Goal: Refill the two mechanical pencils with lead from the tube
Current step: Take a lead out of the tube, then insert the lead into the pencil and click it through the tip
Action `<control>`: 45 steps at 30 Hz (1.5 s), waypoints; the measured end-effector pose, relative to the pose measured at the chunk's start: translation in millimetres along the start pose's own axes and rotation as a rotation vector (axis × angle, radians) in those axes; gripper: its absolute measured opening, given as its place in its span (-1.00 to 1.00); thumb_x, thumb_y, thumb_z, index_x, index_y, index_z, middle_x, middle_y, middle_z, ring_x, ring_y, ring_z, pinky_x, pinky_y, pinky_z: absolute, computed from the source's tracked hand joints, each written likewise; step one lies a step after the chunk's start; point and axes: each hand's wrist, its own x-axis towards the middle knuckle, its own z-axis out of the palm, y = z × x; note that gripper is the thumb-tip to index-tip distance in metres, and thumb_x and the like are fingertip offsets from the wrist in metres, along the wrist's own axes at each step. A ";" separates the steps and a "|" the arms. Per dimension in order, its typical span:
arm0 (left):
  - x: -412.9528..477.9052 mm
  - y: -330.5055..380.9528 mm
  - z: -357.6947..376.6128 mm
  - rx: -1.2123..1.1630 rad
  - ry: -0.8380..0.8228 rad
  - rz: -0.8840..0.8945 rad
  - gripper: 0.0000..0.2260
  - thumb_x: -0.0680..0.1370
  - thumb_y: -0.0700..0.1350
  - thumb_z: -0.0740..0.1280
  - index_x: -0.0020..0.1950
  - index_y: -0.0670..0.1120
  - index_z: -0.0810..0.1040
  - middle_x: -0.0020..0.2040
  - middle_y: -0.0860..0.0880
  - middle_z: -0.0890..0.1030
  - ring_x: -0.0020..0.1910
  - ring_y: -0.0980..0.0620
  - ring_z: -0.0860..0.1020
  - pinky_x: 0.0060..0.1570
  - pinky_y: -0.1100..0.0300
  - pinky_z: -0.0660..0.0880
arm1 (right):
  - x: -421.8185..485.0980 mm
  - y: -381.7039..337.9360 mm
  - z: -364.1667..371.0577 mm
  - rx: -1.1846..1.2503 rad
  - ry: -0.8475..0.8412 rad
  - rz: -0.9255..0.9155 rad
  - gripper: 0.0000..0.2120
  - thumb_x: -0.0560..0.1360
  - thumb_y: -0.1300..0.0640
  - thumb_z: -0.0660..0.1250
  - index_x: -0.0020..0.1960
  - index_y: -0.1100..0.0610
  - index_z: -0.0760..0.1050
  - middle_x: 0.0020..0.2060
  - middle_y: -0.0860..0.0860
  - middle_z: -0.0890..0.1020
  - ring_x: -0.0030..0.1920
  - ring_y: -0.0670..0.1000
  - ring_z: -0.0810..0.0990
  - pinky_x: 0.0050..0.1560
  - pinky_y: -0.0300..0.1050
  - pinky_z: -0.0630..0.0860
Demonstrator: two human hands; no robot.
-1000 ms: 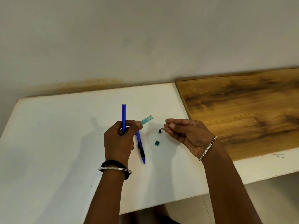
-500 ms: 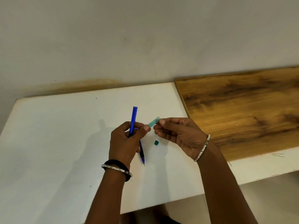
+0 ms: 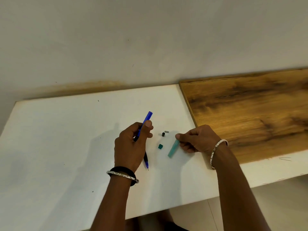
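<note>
- My left hand (image 3: 131, 147) grips the blue mechanical pencil (image 3: 147, 118), with fingers and thumb curled round the barrel. Its upper end slants toward the back edge of the desk.
- The second mechanical pencil (image 3: 146, 160) lies on the white desk (image 3: 50, 139) under that hand. Its tip points toward the front edge, and my palm hides most of it.
- My right hand (image 3: 198, 140) pinches the teal lead tube (image 3: 174, 148) by its upper end, thumb against curled fingers. The tube slants toward the front edge; I cannot tell whether its lower end touches the desk.
- Between my hands, mid-desk, lie the teal cap (image 3: 160, 146), a small black piece (image 3: 163, 134) and, just beside it toward the back edge, a small grey piece (image 3: 166, 131).
- A wood-grain board (image 3: 250, 114) covers the desk's right part, and my right hand is near its left edge.
</note>
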 end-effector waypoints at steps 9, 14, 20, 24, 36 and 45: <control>0.6 -1.6 -0.3 0.068 -0.072 0.058 -0.54 0.43 0.34 0.12 0.03 0.10 0.62 -0.23 0.14 0.69 -0.16 0.32 0.58 -0.22 0.35 0.40 | 14.8 8.2 15.3 -0.346 0.179 -0.045 -0.69 0.32 -0.07 0.56 -0.30 0.19 0.67 -0.39 0.09 0.70 -0.30 0.08 0.70 -0.07 0.04 0.66; 0.5 -5.2 0.6 0.095 -0.113 0.059 -0.72 0.51 0.19 0.26 0.11 0.12 0.62 -0.20 0.12 0.70 -0.15 0.19 0.63 -0.20 0.30 0.48 | 16.3 7.7 21.9 -0.401 0.263 -0.058 -0.63 0.31 -0.10 0.56 -0.15 0.22 0.69 -0.27 0.12 0.72 -0.19 0.11 0.70 -0.02 0.03 0.65; 1.3 -5.1 -0.2 0.105 -0.122 0.052 -0.72 0.51 0.14 0.28 0.14 0.08 0.61 -0.19 0.08 0.69 -0.13 0.10 0.62 -0.10 0.15 0.57 | 10.9 2.0 21.9 -0.388 0.432 -0.148 -0.67 0.40 -0.10 0.48 -0.18 0.19 0.68 -0.29 0.08 0.69 -0.26 0.04 0.62 -0.18 -0.11 0.55; 0.9 -4.9 0.6 0.101 -0.138 0.037 -0.71 0.51 0.13 0.30 0.16 0.07 0.61 -0.15 0.03 0.69 -0.09 0.02 0.61 -0.04 0.07 0.56 | 8.0 -7.8 23.2 0.116 0.279 -0.200 -0.89 0.53 0.11 0.37 -0.08 0.09 0.66 -0.12 0.07 0.73 -0.14 0.00 0.70 -0.08 -0.08 0.65; 1.4 -4.5 0.6 0.139 -0.144 0.024 -0.67 0.51 0.11 0.30 0.23 0.03 0.58 -0.01 -0.04 0.67 0.01 -0.03 0.58 0.09 0.03 0.54 | -1.0 -25.6 38.6 0.296 0.012 -0.437 -0.56 0.61 -0.20 -0.01 0.30 -0.12 0.51 0.28 -0.17 0.57 0.18 -0.12 0.59 -0.20 -0.28 0.61; 1.5 -3.6 0.8 0.117 -0.139 0.023 -0.70 0.52 0.06 0.31 0.21 0.02 0.60 -0.07 -0.01 0.68 -0.09 0.07 0.59 0.02 0.09 0.54 | 4.2 -26.3 46.0 0.196 0.031 -0.459 -0.58 0.62 -0.17 -0.03 0.39 -0.17 0.40 0.37 -0.05 0.49 0.14 -0.12 0.55 0.02 -0.10 0.63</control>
